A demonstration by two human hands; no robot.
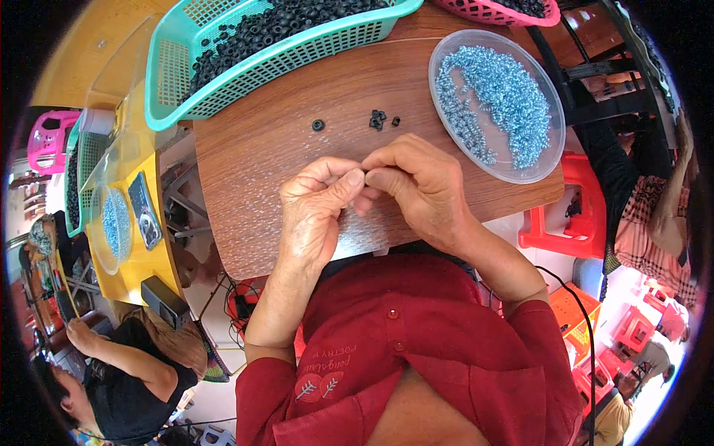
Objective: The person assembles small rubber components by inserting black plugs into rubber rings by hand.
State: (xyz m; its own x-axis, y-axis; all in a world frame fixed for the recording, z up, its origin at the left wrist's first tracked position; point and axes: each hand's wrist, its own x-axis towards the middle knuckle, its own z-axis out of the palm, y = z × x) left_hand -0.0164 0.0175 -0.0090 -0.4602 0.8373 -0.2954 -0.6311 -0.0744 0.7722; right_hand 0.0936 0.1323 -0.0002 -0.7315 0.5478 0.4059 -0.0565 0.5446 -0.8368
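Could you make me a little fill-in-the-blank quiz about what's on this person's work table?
1. The black rings fill a basket coloured ____.
2. The clear oval tray holds small parts coloured ____.
3. The left hand and right hand meet at their ____.
4. The tabletop is made of ____.

Missing words: teal; blue; fingertips; wood

Both hands met over the wooden surface, left hand and right hand pinching fingertips together on something too small to tell. Black rings lay beyond, beside a tray of blue springs.
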